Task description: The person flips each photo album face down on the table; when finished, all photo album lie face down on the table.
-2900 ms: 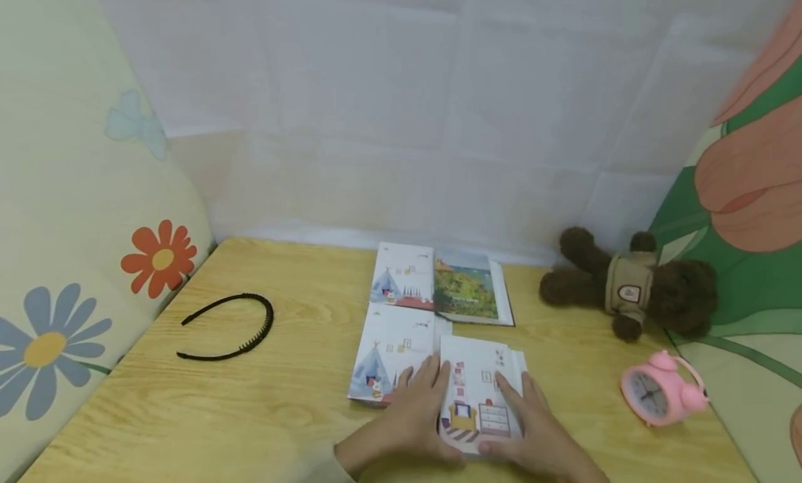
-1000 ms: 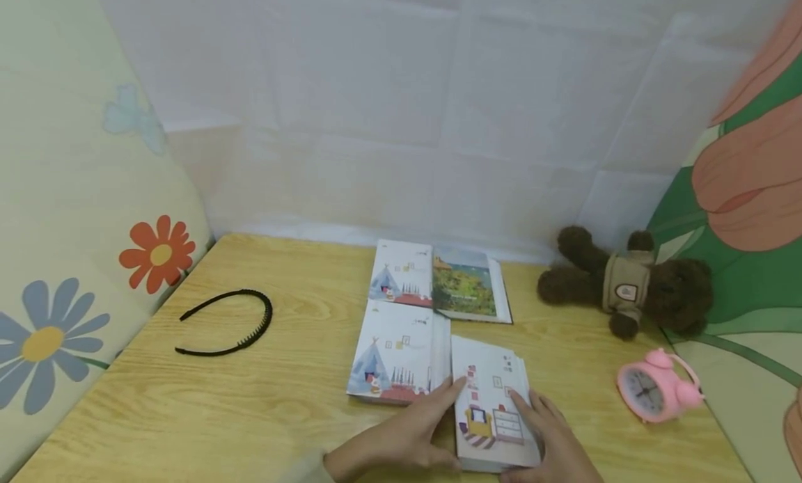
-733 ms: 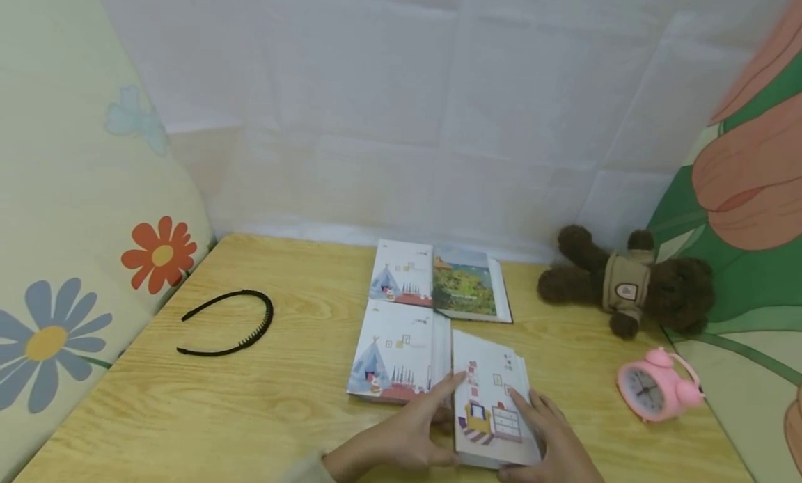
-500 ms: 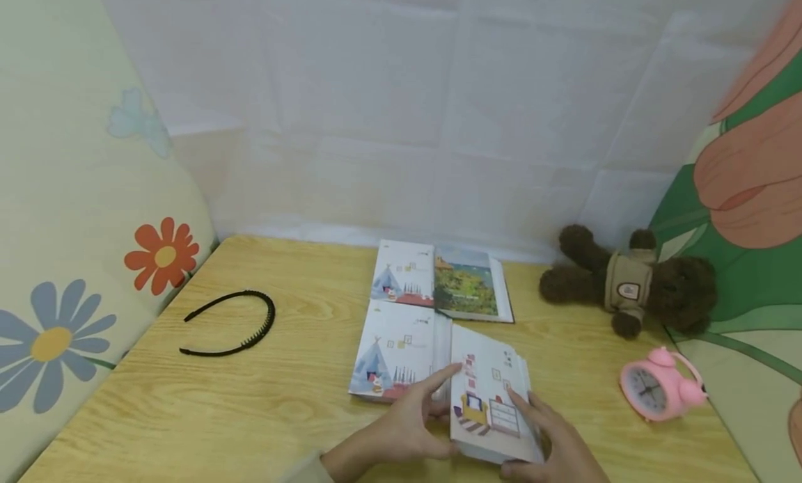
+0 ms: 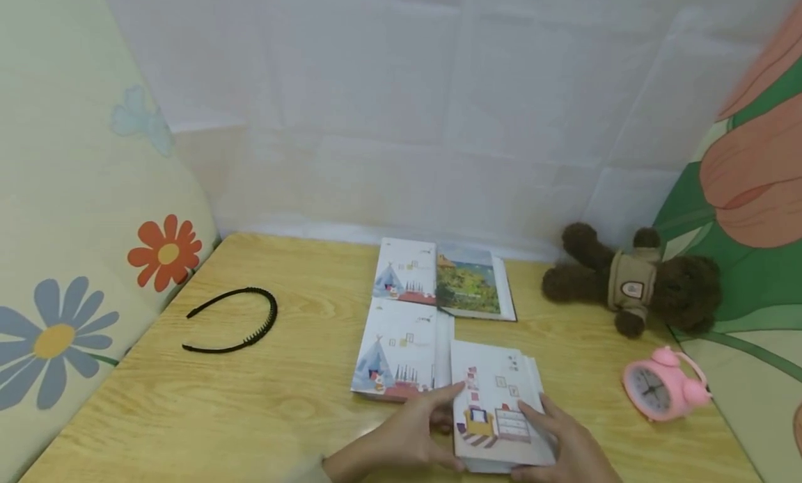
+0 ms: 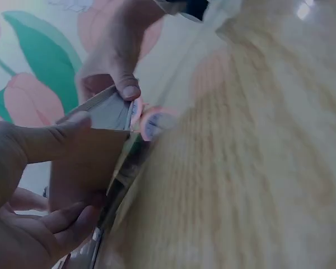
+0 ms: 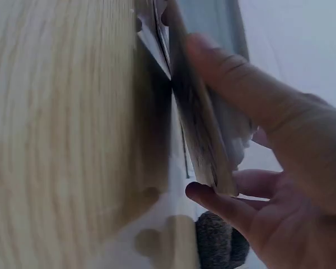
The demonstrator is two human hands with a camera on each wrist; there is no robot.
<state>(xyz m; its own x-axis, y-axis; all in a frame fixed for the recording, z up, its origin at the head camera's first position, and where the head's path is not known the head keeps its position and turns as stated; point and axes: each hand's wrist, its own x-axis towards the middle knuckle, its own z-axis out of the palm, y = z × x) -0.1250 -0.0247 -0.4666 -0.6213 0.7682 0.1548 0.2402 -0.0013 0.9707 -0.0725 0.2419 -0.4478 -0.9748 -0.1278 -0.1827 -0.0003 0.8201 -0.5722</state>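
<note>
**Two hands holding a small stack of booklets on a wooden table**

A person is sitting at a light wooden table (image 5: 263, 406), seen from above. Both hands are gripping a stack of booklets (image 5: 498, 406) near the front edge, right of centre. The left hand (image 5: 407, 438) is curling round the stack's left edge, thumb on the top cover. The right hand (image 5: 567, 448) is pinching the right edge, thumb on top and fingers underneath. The two hands are close together, with only the stack between them. The right wrist view is showing the stack (image 7: 199, 129) raised off the table on that side, the thumb (image 7: 235, 84) pressing on its cover. The left wrist view is showing the left thumb (image 6: 50, 140) lying along the stack's edge.

The top cover is showing a drawing of an armchair and a dresser. Just left of the stack, a booklet with a tent picture (image 5: 397, 351) is lying flat. Behind it, a second tent booklet (image 5: 406, 273) and a landscape book (image 5: 473, 284) are lying side by side.

Well to the left, a black headband (image 5: 234, 321) is lying on the table. At the right, a brown teddy bear (image 5: 633, 281) is lying by the wall, and a pink alarm clock (image 5: 661, 385) is standing in front of it.
</note>
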